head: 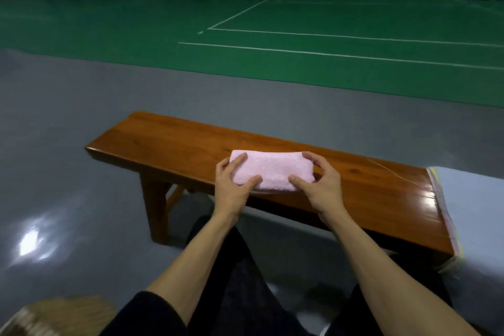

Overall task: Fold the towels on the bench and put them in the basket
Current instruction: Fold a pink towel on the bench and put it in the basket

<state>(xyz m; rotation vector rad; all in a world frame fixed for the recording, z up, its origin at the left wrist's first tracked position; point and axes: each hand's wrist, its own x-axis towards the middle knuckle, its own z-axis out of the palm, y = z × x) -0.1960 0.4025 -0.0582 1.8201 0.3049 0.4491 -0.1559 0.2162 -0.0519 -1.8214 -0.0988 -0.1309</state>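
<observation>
A folded pink towel (271, 169) lies on the brown wooden bench (174, 142), near its front edge. My left hand (234, 185) grips the towel's left end, fingers on top and thumb at the near edge. My right hand (317, 183) grips the right end the same way. A woven basket (54, 314) shows at the bottom left corner, on the floor beside my leg, only partly in view.
More cloth, pink and yellow (447, 221), hangs over the bench's right end. The grey floor (68, 123) surrounds the bench; a green court (300, 22) with white lines lies beyond. My dark-trousered legs fill the bottom centre.
</observation>
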